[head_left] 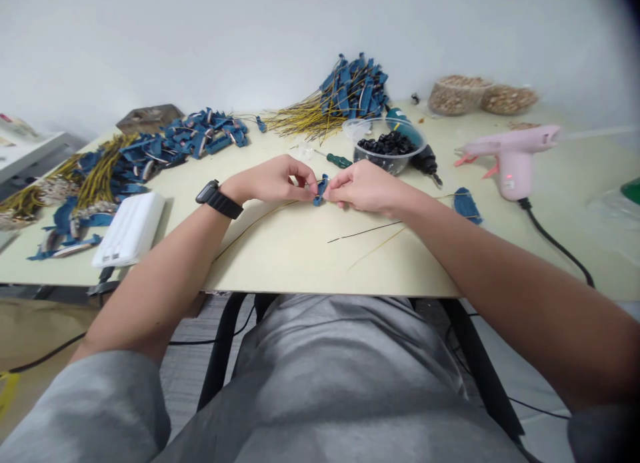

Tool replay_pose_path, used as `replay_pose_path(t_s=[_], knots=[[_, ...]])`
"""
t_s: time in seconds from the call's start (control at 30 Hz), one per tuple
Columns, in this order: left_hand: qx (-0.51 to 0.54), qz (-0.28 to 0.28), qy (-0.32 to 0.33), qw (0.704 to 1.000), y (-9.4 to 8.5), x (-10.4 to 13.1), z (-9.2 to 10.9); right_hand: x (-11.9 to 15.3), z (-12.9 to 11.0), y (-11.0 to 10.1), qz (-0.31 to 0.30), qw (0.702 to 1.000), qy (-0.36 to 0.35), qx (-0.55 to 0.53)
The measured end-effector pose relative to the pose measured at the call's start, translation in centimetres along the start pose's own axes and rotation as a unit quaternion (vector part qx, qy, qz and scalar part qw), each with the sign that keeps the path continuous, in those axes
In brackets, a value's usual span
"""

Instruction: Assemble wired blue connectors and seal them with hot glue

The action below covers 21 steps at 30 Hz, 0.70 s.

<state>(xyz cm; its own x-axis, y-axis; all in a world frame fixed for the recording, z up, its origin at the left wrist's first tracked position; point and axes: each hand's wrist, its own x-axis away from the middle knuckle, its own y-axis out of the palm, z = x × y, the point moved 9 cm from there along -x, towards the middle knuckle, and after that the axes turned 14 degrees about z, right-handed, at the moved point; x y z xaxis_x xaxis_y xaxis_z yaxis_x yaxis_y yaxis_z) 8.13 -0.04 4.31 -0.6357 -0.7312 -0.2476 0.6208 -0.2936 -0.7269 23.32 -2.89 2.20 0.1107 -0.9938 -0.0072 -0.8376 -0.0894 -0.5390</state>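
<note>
Left hand (278, 178) and right hand (366, 187) pinch a blue piece (321, 190) — bowl (389, 161) at two o'clock, glue gun (517, 157) at three.

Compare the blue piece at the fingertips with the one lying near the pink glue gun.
The held piece is between the left hand and right hand; the loose piece lies on the table. The held piece looks narrow, while the loose piece shows a broader face. Both are blue.
</note>
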Motion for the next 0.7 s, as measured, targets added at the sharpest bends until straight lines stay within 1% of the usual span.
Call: replay_pose_path(t_s=[0.27, 0.47, 0.7], knots=[[-0.007, 0.023, 0.0, 1.0, -0.25, 0.01, -0.1, 0.24, -0.17, 0.12, -0.009, 1.0, -0.003, 0.001], [-0.005, 0.023, -0.005, 1.0, -0.29, 0.04, -0.27, 0.19, 0.14, 0.13, -0.009, 1.0, 0.013, -0.001], [-0.017, 0.025, -0.011, 0.999, -0.47, 0.28, 0.27, 0.26, 0.41, 0.25, -0.02, 0.999, 0.029, -0.004]])
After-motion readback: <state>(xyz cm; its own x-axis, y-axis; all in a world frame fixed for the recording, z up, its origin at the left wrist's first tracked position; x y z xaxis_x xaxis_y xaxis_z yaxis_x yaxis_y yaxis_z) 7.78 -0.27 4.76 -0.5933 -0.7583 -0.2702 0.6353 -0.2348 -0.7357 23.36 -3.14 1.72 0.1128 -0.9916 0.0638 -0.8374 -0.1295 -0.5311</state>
